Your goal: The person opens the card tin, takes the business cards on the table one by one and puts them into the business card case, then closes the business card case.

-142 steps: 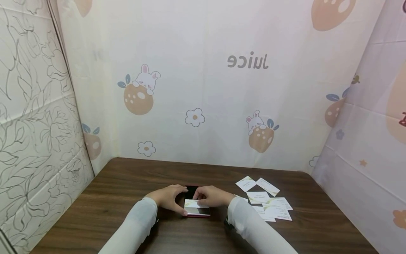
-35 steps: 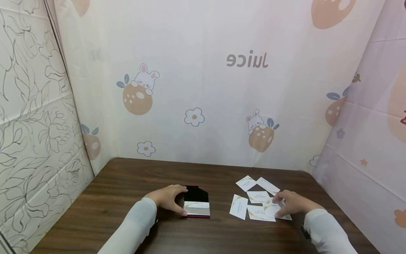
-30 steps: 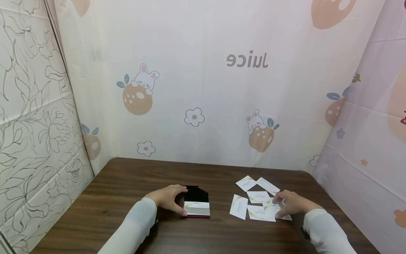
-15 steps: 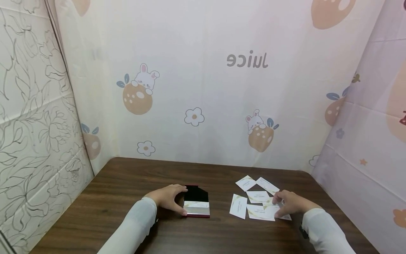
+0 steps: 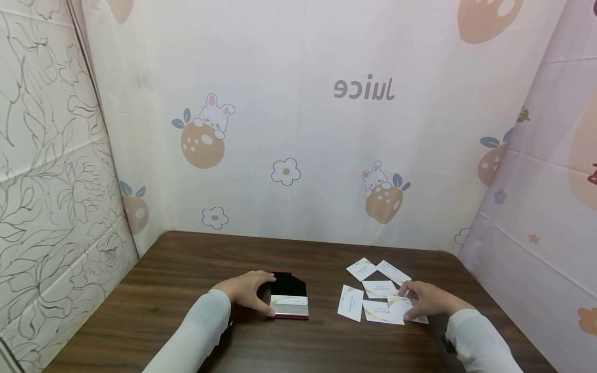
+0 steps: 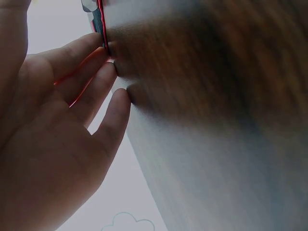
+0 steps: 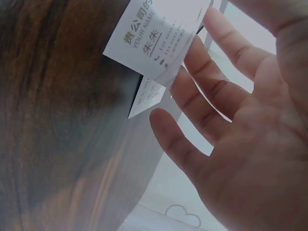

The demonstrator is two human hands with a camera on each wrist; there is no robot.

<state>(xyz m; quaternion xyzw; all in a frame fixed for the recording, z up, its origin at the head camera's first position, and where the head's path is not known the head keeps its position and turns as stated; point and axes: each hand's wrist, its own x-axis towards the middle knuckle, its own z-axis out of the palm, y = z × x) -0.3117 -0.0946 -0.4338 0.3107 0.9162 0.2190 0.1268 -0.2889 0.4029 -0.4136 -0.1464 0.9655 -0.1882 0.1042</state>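
An unfolded business card case [image 5: 287, 284] with a black lining, silvery front and red edge lies on the table. White business cards [image 5: 289, 300] show inside it. My left hand [image 5: 244, 290] holds the case by its left side, thumb at the near corner and fingers at the far one. In the left wrist view the fingers [image 6: 82, 53] meet its red edge. Over at the right, my right hand [image 5: 431, 299] holds a white business card [image 5: 396, 309] between thumb and fingers. That printed card [image 7: 149, 41] overlaps another card [image 7: 148, 97] in the right wrist view.
Several loose cards lie around the right hand, among them an upright one [image 5: 351, 303], one at the back [image 5: 361, 269] and a slanted one [image 5: 392, 272]. The brown wooden table [image 5: 200, 259] meets a patterned curtain [image 5: 298, 207] at its far edge.
The right hand has gone from the case to the cards at the right, and a card has just shifted slightly in its fingers. The left hand has stayed at the case.
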